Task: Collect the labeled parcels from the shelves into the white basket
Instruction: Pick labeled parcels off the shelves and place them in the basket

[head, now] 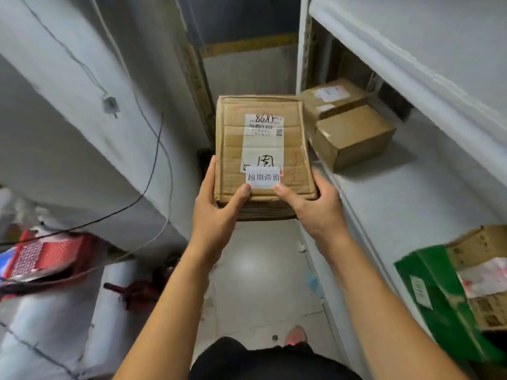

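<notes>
- The parcel (263, 149), a flat brown cardboard box, is held up in the air in the aisle, top face towards the camera, just off the front edge of the right-hand shelf (411, 187).
- On its top is a shipping label (264, 133) with "8685" handwritten on it, and below that a small white sticker (263, 177) printed with Chinese characters, near the parcel's near edge.
- The left hand (216, 204) grips the near-left corner: thumb pressed flat on top just beside the sticker, fingers running up the left side.
- The right hand (315, 207) grips the near-right corner likewise, thumb on top touching the sticker's lower right edge, fingers curled round the right side (their tips are hidden under the box).
- On the shelf stand two more cardboard boxes close to its front edge: a rear box (333, 98) bearing a label, and a front box (354, 135) touching it.
- On a lower level at the right edge, a green box (433, 297) leans against a torn carton (482, 250).
- Below is tiled floor (247, 264), with a shoe (296, 334) at the bottom.
</notes>
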